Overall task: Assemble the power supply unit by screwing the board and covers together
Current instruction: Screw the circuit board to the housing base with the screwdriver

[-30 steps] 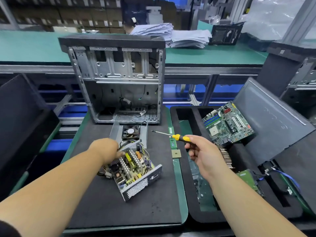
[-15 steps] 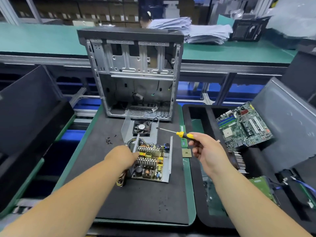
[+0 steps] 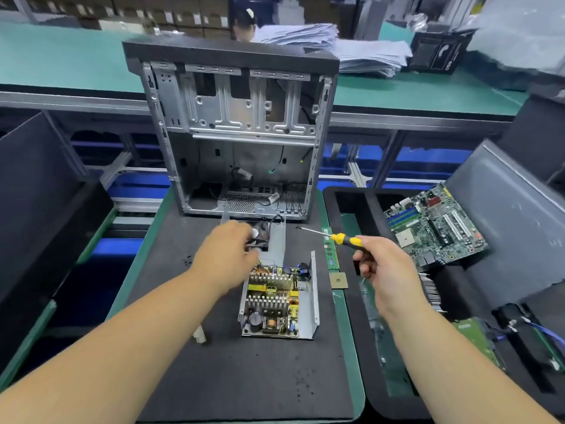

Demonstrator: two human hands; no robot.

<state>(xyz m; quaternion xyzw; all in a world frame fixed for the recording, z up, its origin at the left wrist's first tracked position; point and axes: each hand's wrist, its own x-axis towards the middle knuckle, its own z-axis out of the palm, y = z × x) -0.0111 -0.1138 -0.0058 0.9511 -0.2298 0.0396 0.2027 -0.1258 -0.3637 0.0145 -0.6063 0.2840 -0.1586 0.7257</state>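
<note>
While open power supply [image 3: 279,304] lies flat on black mat [image 3: 244,377] before computer case [image 3: 238,133], left hand [image 3: 224,255] reaches over fan cover [image 3: 272,237], fingers blurred, grip unclear. Right hand [image 3: 385,267] clamped round screwdriver [image 3: 333,237], held above mat edge.

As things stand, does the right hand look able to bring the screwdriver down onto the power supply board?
Probably yes. The right hand grips the screwdriver just right of the open power supply board, which lies uncovered; the left hand sits at its far end, by the fan cover.

No legible txt/labels anywhere; markings too blurred.
</note>
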